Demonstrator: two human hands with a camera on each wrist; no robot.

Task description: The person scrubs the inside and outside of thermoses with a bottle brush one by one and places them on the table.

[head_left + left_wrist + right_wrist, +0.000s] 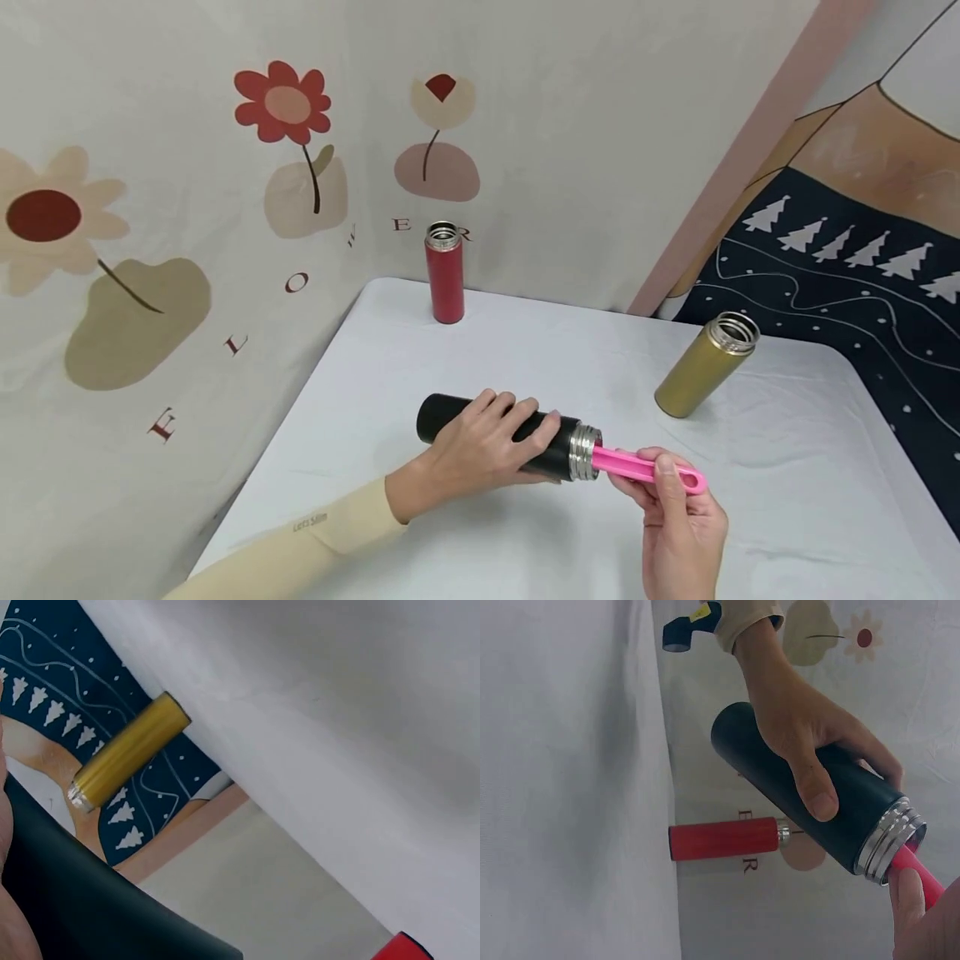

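Observation:
A black flask (442,419) lies sideways just above the white table (375,350), its steel mouth pointing right. My left hand (483,446) grips its body, the thumb on the near side (814,787). A pink brush handle (645,468) sticks out of the flask mouth (891,841). My right hand (675,517) pinches that handle near its looped end. The brush head is hidden inside the flask. In the left wrist view the black flask (82,900) fills the lower left corner.
A red flask (445,273) stands open at the table's far edge by the flower-print wall cloth. A gold flask (705,367) stands tilted-looking at the right, also open (127,750). A dark tree-print cloth (847,275) hangs beyond the right edge.

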